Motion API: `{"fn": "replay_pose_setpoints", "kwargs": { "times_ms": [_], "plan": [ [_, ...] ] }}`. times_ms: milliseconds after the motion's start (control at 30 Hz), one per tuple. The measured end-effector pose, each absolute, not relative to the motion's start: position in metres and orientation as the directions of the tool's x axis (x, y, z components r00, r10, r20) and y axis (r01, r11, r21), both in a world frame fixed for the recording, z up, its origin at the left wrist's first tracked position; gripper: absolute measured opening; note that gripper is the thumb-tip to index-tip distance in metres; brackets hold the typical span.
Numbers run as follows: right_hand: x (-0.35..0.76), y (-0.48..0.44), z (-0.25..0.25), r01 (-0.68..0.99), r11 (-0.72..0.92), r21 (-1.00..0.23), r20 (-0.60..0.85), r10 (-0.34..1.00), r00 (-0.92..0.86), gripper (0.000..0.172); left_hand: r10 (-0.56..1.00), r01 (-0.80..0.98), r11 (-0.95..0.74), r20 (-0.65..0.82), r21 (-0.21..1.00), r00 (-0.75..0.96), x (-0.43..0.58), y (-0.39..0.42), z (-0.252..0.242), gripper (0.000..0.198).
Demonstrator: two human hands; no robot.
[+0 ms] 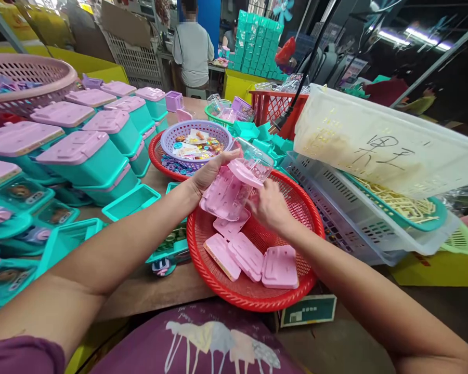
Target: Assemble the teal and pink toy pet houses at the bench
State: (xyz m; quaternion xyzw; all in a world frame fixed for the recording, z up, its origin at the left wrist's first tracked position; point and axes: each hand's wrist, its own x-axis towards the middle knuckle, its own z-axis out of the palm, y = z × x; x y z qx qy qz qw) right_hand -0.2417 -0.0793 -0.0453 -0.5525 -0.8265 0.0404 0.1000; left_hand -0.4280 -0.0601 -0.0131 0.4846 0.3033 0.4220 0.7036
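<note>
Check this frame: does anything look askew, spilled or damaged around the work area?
One thing: the white bin at the right appears askew, sloping over the translucent crate, with a brownish patch; stain or contents, I cannot tell. The pink lids lie loosely in the red basket, nothing odd there. No clear spill or breakage shows.

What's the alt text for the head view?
A person's left hand grips pink and clear parts, with the right hand at their edge, over a red basket holding pink lids. Pink-topped teal boxes crowd the left; white crates stack on the right.
</note>
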Motion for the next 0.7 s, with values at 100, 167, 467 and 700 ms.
{"fn": "replay_pose_setpoints", "kwargs": {
  "times_ms": [100, 167, 467, 700],
  "plan": [
    [-0.258, -0.097, -0.05, 0.865, 0.485, -0.129, -0.136, 0.855, -0.5, 0.068, 0.897, -0.425, 0.199, 0.01, 0.883, 0.441, -0.429, -0.059, -0.015, 0.057],
    [-0.269, -0.11, -0.05, 0.836, 0.534, -0.126, -0.25, 0.799, -0.547, 0.086, 0.904, -0.454, 0.208, 0.007, 0.866, 0.427, -0.429, -0.058, -0.017, 0.054],
    [-0.269, -0.149, -0.01, 0.631, 0.621, -0.466, -0.621, 0.279, -0.733, 0.101, 0.874, -0.509, 0.294, -0.012, 0.809, 0.485, -0.43, -0.052, -0.025, 0.048],
    [-0.259, -0.148, 0.001, 0.443, 0.703, -0.557, -0.655, -0.043, -0.754, 0.116, 0.795, -0.515, 0.339, 0.053, 0.787, 0.604, -0.43, -0.054, -0.032, 0.043]
  ]
}}
